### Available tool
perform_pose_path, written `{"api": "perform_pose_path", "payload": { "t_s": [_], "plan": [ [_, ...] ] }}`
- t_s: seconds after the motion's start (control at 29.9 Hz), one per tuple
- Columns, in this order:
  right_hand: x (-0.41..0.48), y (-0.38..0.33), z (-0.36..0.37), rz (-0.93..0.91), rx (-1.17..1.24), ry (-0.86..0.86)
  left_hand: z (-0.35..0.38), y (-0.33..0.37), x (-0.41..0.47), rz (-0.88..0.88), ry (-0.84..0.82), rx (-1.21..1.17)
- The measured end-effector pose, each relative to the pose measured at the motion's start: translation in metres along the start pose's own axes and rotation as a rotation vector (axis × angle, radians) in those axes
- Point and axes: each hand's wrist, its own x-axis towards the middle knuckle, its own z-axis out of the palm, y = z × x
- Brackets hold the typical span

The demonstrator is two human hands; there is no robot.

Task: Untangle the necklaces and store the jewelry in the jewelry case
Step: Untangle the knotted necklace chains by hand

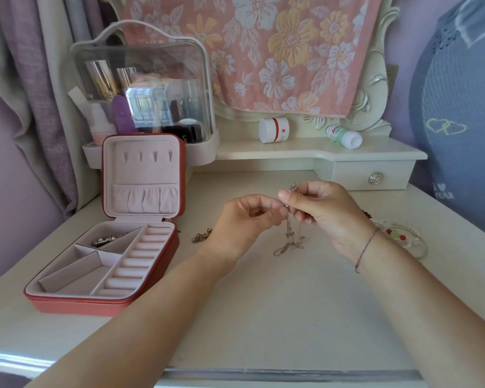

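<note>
A pale dressing table held a red jewelry case, open at the left with its lid upright. Over the table's middle, the left hand and right hand met, fingers curled, both pinching a tangled silver necklace. It hung vertically from the fingertips, its looped lower end reaching the tabletop. A small gold chain lay beside the left hand.

Left hand and right hand close together, fingertips in a pinch on the chain

tangled silver necklaces near open red jewelry case
</note>
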Motion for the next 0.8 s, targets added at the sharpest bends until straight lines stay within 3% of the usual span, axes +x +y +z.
{"api": "perform_pose_path", "payload": {
  "t_s": [0.37,0.57,0.67,0.8],
  "plan": [
    [0.000,0.001,-0.001,0.007,0.010,-0.004,-0.001,0.001,-0.001,-0.018,0.044,0.101],
    [0.005,0.002,-0.005,0.022,0.123,0.077,0.000,0.003,0.001,-0.005,0.116,0.129],
    [0.006,0.004,-0.004,0.035,0.140,0.078,-0.002,0.006,0.003,-0.068,0.109,-0.076],
    [0.006,0.004,-0.006,0.082,0.156,0.119,-0.012,0.010,0.004,-0.160,0.030,-0.598]
  ]
}}
